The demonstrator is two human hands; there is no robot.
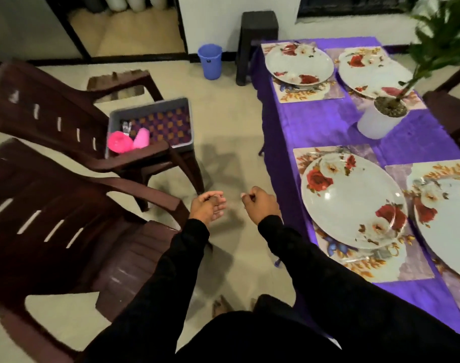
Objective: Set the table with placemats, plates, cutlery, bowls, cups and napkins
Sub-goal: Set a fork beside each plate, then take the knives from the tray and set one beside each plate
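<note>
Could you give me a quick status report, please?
Left hand open, right hand curled, both empty. Four plates on placemats. Pink cups in tray on chair.

The person wears long, plain black sleeves (315, 260) reaching both wrists, over a loose black garment (249, 339).

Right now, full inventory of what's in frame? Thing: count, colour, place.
plates: 4, white with red flowers, one on each placemat
placemats: 4, floral purple, on the tablecloth
tablecloth: 1, purple, over the table
potted plant: 1, green in white pot, table centre
chairs: 2, dark brown, left of the table
grey bin: 1, on the far chair's seat
pink cups: 2, in the bin
blue bucket: 1, on the floor by a dark stool
left hand: loosely curled, empty
right hand: curled, empty
</note>
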